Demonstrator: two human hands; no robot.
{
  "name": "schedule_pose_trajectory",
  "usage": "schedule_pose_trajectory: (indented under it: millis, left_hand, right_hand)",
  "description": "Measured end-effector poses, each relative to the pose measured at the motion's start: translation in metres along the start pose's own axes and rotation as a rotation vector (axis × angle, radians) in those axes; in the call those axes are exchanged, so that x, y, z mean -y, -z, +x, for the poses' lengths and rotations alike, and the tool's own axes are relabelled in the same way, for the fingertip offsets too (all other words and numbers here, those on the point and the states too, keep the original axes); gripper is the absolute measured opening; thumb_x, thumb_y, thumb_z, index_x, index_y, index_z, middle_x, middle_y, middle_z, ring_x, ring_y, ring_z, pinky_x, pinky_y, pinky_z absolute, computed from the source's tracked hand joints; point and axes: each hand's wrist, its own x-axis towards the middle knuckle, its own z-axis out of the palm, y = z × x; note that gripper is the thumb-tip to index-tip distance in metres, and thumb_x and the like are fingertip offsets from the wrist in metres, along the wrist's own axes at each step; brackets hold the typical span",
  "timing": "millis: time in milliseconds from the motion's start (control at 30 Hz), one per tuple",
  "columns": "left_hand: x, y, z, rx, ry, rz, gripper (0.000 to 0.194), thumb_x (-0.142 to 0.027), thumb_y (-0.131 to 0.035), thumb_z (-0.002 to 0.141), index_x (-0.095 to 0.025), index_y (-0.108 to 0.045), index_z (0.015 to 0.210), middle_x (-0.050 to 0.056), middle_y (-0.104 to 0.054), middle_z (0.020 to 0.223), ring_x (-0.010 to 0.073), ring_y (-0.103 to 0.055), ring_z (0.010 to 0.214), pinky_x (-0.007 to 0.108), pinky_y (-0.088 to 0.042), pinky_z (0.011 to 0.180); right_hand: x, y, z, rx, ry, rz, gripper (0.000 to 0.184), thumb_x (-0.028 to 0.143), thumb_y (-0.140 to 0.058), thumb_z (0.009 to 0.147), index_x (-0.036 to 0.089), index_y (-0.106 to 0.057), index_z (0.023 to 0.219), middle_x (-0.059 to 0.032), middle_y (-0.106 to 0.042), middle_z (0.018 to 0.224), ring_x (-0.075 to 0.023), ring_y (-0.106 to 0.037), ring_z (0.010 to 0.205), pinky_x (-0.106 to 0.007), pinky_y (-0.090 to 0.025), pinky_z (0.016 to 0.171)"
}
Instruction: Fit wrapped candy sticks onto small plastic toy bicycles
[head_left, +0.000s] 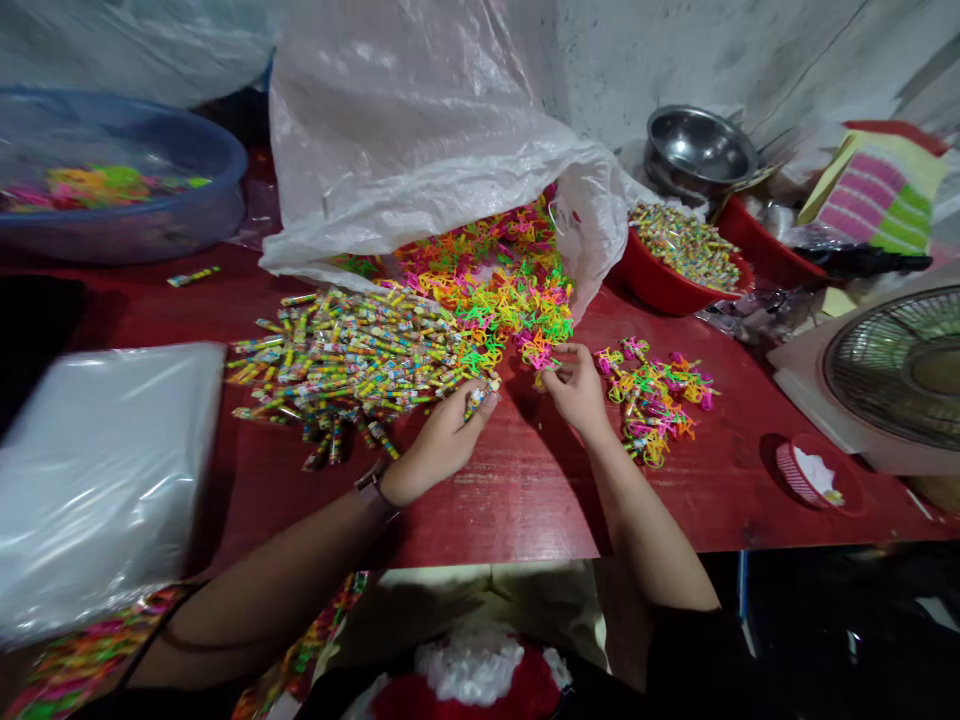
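My left hand (439, 445) is closed on a small tube with a colourful printed wrapper (474, 402), its end showing between thumb and fingers. Beside that hand, to the left, lies a heap of similar wrapped tubes (352, 350). My right hand (581, 395) pinches at a small neon plastic piece (546, 366) at the near edge of a pile of bright looped plastic pieces (517, 300). This pile spills from a large clear plastic bag (420, 200). Right of my right hand sits a smaller group of tubes with looped pieces on them (656, 400).
A blue basin (202, 200) with neon pieces stands at the back left, above a stack of clear plastic bags (112, 460). At the right are a red bowl of tubes (675, 290), a steel bowl (701, 150), a fan (900, 370) and a small red basket (799, 475).
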Motion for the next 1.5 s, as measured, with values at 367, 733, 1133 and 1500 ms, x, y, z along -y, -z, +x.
schedule_pose_trajectory:
  millis: [367, 733, 1133, 1500]
  left_hand:
    - [0.003, -0.001, 0.001, 0.119, -0.027, 0.034, 0.04, -0.049, -0.05, 0.104, -0.018, -0.068, 0.121, 0.007, -0.073, 0.108, 0.0201, -0.065, 0.095, 0.033, -0.05, 0.097]
    - [-0.006, 0.001, -0.001, 0.177, -0.006, 0.045, 0.038, -0.047, -0.053, 0.103, -0.015, -0.072, 0.112, 0.004, -0.071, 0.087, 0.0175, -0.064, 0.08, 0.028, -0.05, 0.077]
    - [0.007, 0.01, -0.004, 0.165, -0.217, 0.383, 0.037, -0.004, -0.051, 0.083, -0.015, -0.071, 0.113, 0.011, -0.076, 0.102, 0.0252, -0.07, 0.094, 0.035, -0.054, 0.084]
    - [0.006, 0.027, 0.011, 0.149, -0.249, 0.629, 0.028, -0.012, -0.046, 0.097, -0.014, -0.062, 0.12, 0.014, -0.07, 0.119, 0.0281, -0.065, 0.112, 0.043, -0.051, 0.101]
  right_hand:
    - [0.021, -0.021, -0.032, 0.303, -0.102, 0.751, 0.034, 0.035, -0.092, 0.073, 0.022, -0.068, 0.094, 0.0031, -0.07, 0.08, -0.0107, -0.063, 0.071, -0.024, -0.049, 0.072]
    - [0.018, -0.013, -0.036, 0.423, -0.089, 0.715, 0.028, 0.04, -0.088, 0.078, 0.021, -0.076, 0.094, -0.0007, -0.074, 0.086, -0.0134, -0.065, 0.077, -0.026, -0.052, 0.078]
    - [0.02, -0.021, -0.042, 0.373, -0.094, 0.569, 0.036, 0.04, -0.093, 0.068, 0.019, -0.066, 0.075, 0.0032, -0.062, 0.067, -0.0098, -0.051, 0.06, -0.023, -0.041, 0.061]
    - [0.032, 0.117, -0.015, 0.359, -0.161, -0.169, 0.03, 0.044, -0.079, 0.08, 0.018, -0.071, 0.093, -0.0095, -0.075, 0.089, -0.0227, -0.069, 0.079, -0.041, -0.054, 0.079]
